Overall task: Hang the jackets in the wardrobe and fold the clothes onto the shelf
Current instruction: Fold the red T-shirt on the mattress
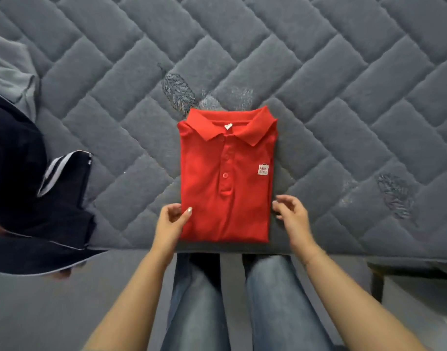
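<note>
One folded red polo shirt (pixel 226 178), one dark jacket (pixel 27 198) and one grey garment (pixel 9 72) at left, two hands.

dark jacket (pixel 27 198): cut by left edge | grey garment (pixel 9 72): cut off | right fingers (pixel 280 206): blurred

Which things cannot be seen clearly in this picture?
- Dark garment: head view, cut off by the left edge.
- Grey cloth: also cut off there.
- Red polo shirt: folded, so sleeves and back are hidden.
- Wardrobe and shelf: outside the view.
</note>
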Available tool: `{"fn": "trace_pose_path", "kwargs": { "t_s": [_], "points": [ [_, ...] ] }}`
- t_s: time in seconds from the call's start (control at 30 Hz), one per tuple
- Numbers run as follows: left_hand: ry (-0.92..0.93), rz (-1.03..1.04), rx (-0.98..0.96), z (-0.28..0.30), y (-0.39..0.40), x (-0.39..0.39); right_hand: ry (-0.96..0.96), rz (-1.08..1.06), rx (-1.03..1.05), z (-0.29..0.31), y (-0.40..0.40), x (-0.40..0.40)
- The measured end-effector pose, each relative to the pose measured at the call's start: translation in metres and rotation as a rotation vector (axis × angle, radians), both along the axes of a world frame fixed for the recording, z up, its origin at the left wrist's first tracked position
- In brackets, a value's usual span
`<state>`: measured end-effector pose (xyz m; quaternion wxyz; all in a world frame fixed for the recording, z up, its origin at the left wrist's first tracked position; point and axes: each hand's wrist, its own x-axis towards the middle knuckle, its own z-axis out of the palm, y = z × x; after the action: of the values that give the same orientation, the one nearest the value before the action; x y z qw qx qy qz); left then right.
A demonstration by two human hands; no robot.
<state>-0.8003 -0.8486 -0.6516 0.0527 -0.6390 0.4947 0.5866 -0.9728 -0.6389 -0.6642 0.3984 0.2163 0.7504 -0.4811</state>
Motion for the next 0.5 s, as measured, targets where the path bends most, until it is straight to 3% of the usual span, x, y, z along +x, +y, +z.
{"fn": "trace_pose_path", "kwargs": {
  "t_s": [0.17,0.3,0.5],
  "points": [
    [-0.018,0.057,-0.107,-0.003,0.024,0.020,0.103,0.218,0.055,0.002,0.012,0.048],
    [0.010,-0.126,-0.213,-0.011,0.021,0.025,0.189,0.253,0.094,-0.002,0.008,0.048],
    [-0.008,-0.260,-0.218,-0.016,0.018,0.041,0.300,0.438,0.079,0.004,0.021,0.054]
  ]
}}
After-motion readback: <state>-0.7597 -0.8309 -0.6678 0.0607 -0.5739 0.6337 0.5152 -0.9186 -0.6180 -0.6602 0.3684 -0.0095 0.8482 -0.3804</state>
